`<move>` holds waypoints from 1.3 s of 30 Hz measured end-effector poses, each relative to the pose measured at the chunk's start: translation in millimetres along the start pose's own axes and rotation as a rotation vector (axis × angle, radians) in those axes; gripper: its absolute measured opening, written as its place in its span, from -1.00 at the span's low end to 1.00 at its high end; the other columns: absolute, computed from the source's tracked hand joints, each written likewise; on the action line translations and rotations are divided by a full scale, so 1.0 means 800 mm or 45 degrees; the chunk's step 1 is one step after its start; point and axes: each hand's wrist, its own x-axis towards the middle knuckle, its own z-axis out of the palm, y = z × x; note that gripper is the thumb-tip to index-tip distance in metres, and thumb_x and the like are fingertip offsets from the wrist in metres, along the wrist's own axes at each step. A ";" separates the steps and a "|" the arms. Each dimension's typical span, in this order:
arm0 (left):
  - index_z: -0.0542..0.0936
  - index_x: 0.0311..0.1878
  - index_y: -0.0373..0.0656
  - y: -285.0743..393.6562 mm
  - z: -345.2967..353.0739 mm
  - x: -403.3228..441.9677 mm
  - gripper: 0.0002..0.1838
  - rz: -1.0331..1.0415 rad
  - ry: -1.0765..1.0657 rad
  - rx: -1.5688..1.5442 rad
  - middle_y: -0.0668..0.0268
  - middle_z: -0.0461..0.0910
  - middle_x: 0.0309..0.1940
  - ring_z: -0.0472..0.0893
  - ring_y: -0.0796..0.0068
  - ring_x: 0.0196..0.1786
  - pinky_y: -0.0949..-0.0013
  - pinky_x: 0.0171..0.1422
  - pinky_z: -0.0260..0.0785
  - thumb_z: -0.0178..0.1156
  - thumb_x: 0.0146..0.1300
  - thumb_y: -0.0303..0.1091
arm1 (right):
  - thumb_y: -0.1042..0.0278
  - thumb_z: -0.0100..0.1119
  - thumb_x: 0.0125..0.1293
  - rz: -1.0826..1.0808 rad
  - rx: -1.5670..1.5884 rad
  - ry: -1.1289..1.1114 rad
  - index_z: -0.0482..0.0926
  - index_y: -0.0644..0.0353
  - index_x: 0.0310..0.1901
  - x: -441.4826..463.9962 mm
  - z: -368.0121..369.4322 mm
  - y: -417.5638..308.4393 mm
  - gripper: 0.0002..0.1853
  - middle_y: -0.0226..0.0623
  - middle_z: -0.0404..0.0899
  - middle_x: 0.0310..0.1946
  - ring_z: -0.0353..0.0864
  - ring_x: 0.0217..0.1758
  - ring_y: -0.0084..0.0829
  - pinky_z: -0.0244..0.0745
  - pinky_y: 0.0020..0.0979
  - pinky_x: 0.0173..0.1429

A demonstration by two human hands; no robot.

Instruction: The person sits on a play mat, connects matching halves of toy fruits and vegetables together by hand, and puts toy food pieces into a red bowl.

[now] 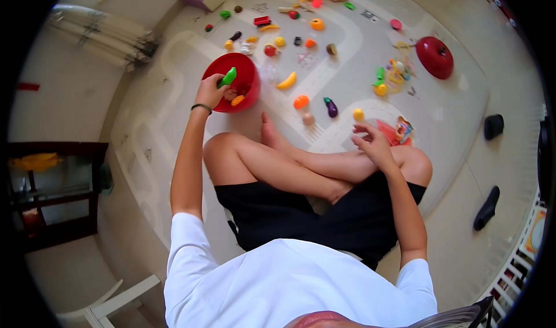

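One green toy point(227, 77) is held in the narrow grip of the left hand point(211, 93), over the opening of the red tub point(245, 67). Inside this tub lies an orange toy point(237, 101) with some other pieces, which I cannot tell well. The right hand point(375, 145) is empty, its grip loosely wide, above the crossed legs and near a small yellow ball point(358, 114). Farther out on the floor mat point(454, 116) are an eggplant toy point(330, 107), a banana toy point(286, 80) and a red dome-shaped piece point(434, 57).

The green toy looks smooth, so it could slip out if the fingers are not firm enough. If the wrist or toy knocks the rim, the tub could tip. A careless move of a foot could push the loose round pieces away.

Small printed marks are on the mat, but they are too small to read; no brand is readable.
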 end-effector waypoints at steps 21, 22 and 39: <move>0.56 0.05 -0.04 -0.090 0.127 0.107 -0.56 0.071 -0.620 0.726 0.09 0.57 0.09 0.55 0.07 0.14 0.08 0.16 0.47 0.32 0.03 -0.38 | 0.25 0.32 0.22 -0.062 -0.284 0.113 0.58 0.35 -0.02 0.007 0.014 -0.001 -0.61 -0.14 0.66 -0.26 0.62 -0.32 -0.42 0.54 -0.41 -0.20; 0.55 0.01 -0.09 -0.043 0.103 0.096 -0.62 -0.073 -0.596 0.803 0.08 0.55 0.09 0.56 0.06 0.13 0.04 0.09 0.51 0.28 0.05 -0.41 | 0.26 0.32 0.21 -0.056 -0.259 0.089 0.58 0.35 -0.02 0.007 0.015 -0.006 -0.62 -0.14 0.66 -0.25 0.62 -0.32 -0.40 0.54 -0.40 -0.19; 0.54 0.09 -0.21 0.407 0.403 0.099 -0.36 0.125 -0.406 -0.189 0.01 0.64 -0.06 0.63 0.06 0.03 0.15 0.11 0.46 0.28 0.14 0.13 | 0.25 0.31 0.20 -0.224 -0.283 0.130 0.61 0.33 -0.13 0.017 0.006 0.006 -0.68 -0.14 0.66 -0.25 0.65 -0.33 -0.32 0.55 -0.37 -0.20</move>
